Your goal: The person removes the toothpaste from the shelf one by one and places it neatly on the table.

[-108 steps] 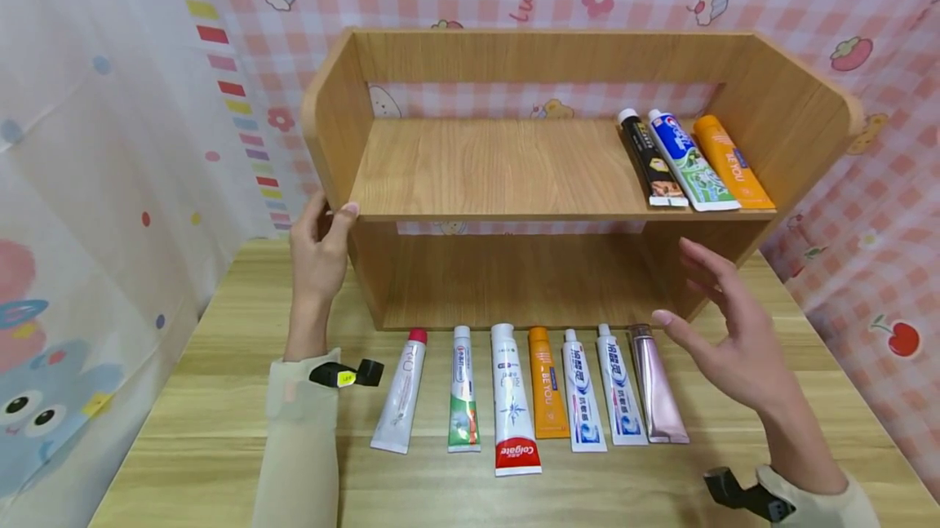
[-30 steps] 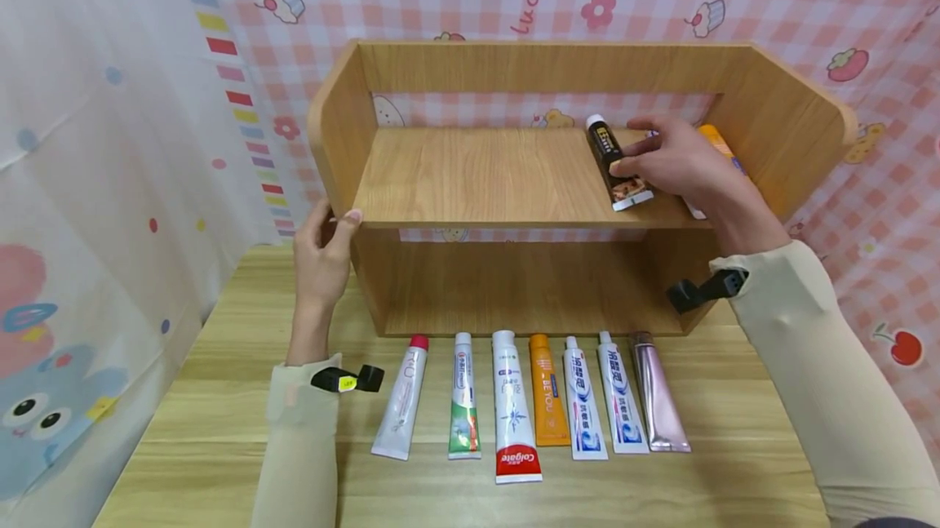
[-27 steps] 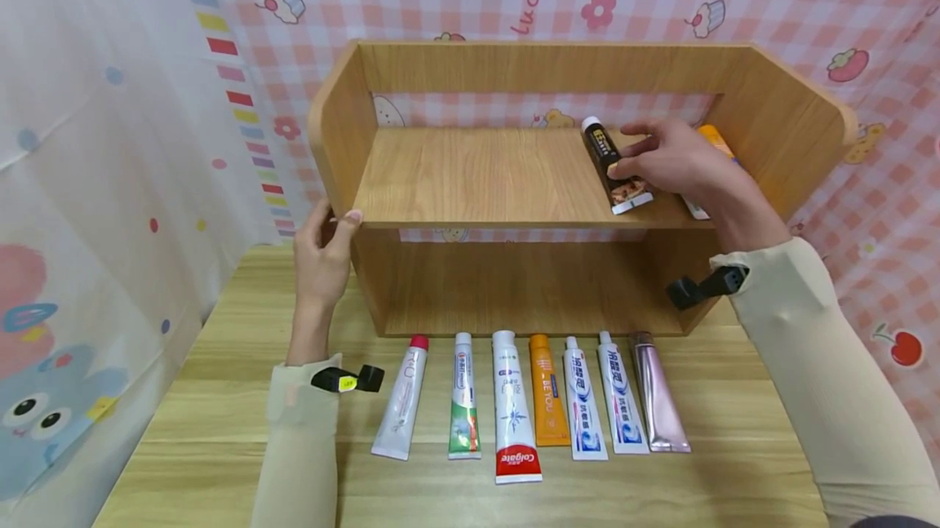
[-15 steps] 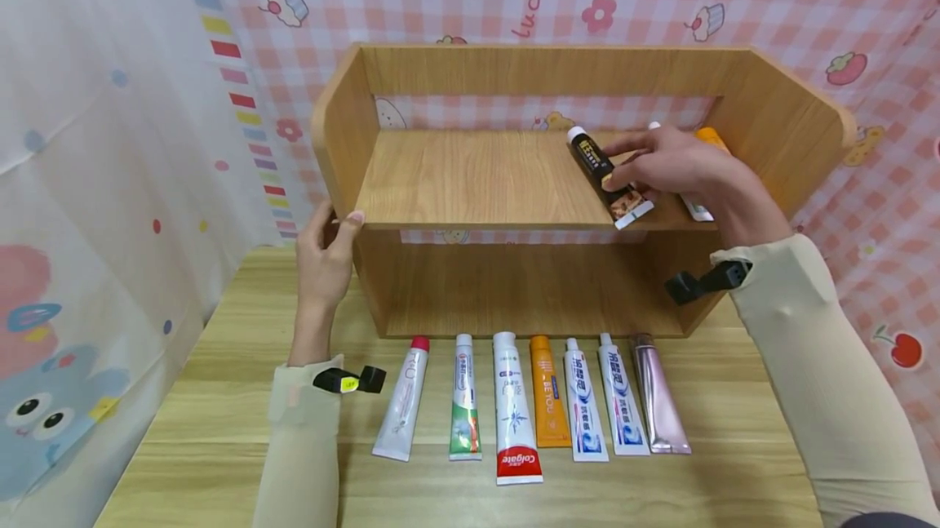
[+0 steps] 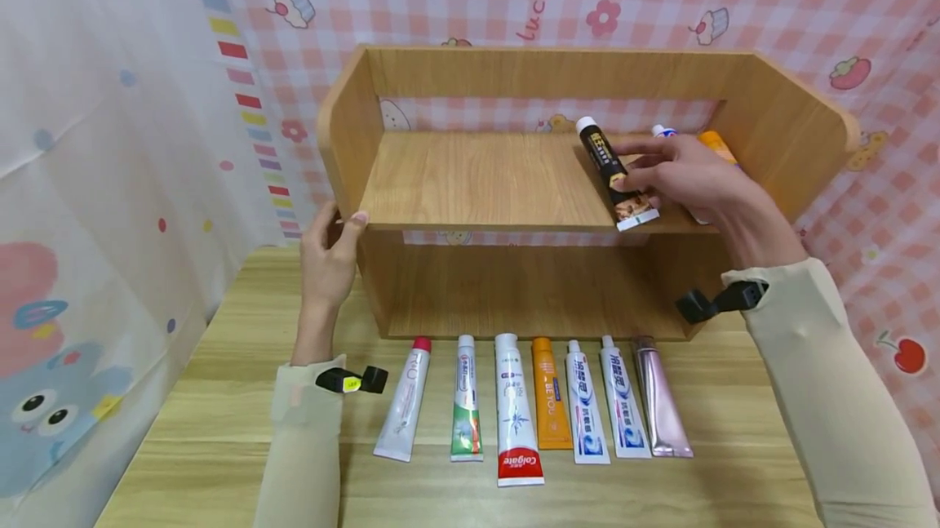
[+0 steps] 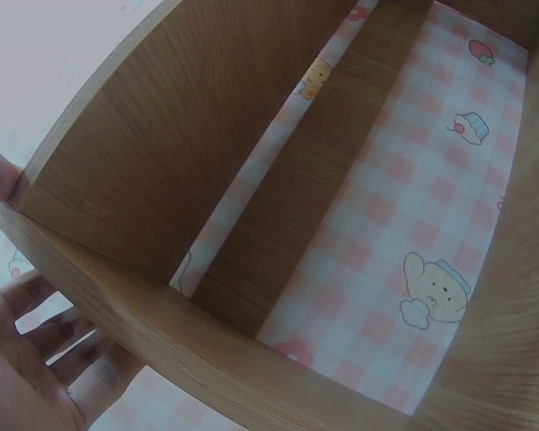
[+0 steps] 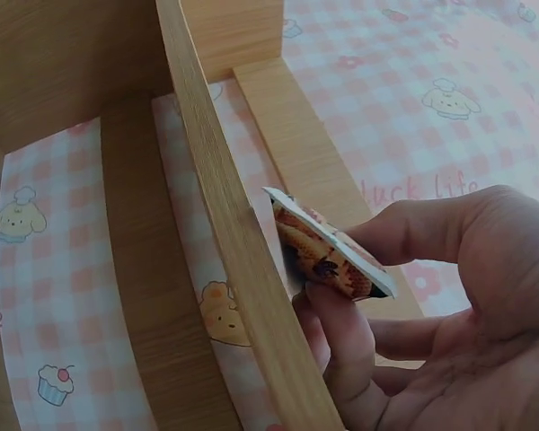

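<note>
My right hand (image 5: 679, 179) pinches a black toothpaste tube (image 5: 613, 171) at its lower end, over the right part of the wooden shelf's upper board (image 5: 477, 177). In the right wrist view the fingers (image 7: 341, 332) and thumb hold the tube's crimped end (image 7: 328, 254) just past the board's front edge. Behind the hand, a blue-white tube (image 5: 663, 131) and an orange tube (image 5: 714, 144) lie on the board, mostly hidden. My left hand (image 5: 329, 255) grips the shelf's left side panel (image 5: 345, 136), thumb on the board's front corner; the left wrist view shows its fingers (image 6: 36, 359) behind the panel.
Several toothpaste tubes lie in a row on the table (image 5: 220, 397) before the shelf, from a white red-capped one (image 5: 404, 401) to a pink one (image 5: 658, 397), with a Colgate tube (image 5: 514, 405) in the middle. Patterned cloth walls stand close on all sides.
My right hand has gone up to the upper board, taken the black tube, and drawn it left and forward so its end overhangs the edge. The left hand stays on the panel.
</note>
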Tool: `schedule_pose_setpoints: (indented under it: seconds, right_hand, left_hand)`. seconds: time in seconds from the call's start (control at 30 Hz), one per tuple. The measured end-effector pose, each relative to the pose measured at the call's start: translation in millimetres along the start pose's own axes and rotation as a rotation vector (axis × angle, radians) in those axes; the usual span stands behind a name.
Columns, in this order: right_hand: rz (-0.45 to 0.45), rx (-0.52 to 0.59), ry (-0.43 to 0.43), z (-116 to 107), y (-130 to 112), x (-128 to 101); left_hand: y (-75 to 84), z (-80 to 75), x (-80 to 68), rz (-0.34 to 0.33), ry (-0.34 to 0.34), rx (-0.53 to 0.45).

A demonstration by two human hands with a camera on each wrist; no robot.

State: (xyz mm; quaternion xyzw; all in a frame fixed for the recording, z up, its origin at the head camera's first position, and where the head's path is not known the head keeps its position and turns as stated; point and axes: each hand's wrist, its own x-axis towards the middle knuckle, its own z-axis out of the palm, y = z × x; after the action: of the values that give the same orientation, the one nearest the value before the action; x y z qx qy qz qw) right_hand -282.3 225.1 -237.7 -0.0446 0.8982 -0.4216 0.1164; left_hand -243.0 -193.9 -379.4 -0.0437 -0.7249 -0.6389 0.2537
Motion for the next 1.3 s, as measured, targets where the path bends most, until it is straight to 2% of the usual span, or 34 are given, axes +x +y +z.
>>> schedule_pose_setpoints:
  seconds: [0.27, 0.5, 0.77, 0.97, 1.3]
  right_hand:
    - [-0.05, 0.067, 0.07, 5.7, 11.3, -13.3]
    - [-0.055, 0.137, 0.146, 13.2, 13.1, -23.6]
    - [-0.157, 0.165, 0.22, 23.6, 18.0, -33.8]
    - [-0.17, 0.168, 0.24, 30.9, 19.5, -44.1]
    - [-0.208, 0.18, 0.212, 42.1, 23.4, -57.2]
  left_hand:
    - [-0.4, 2.2, -1.5, -0.022, -0.019, 0.004]
    - [-1.9, 1.0, -1.1, -0.015, -0.015, -0.001]
    - [-0.1, -0.3, 1.9, 0.002, -0.003, -0.01]
    - [0.7, -0.8, 2.5, 0.009, -0.004, -0.018]
    - [-0.6, 0.9, 0.6, 0.009, 0.005, -0.016]
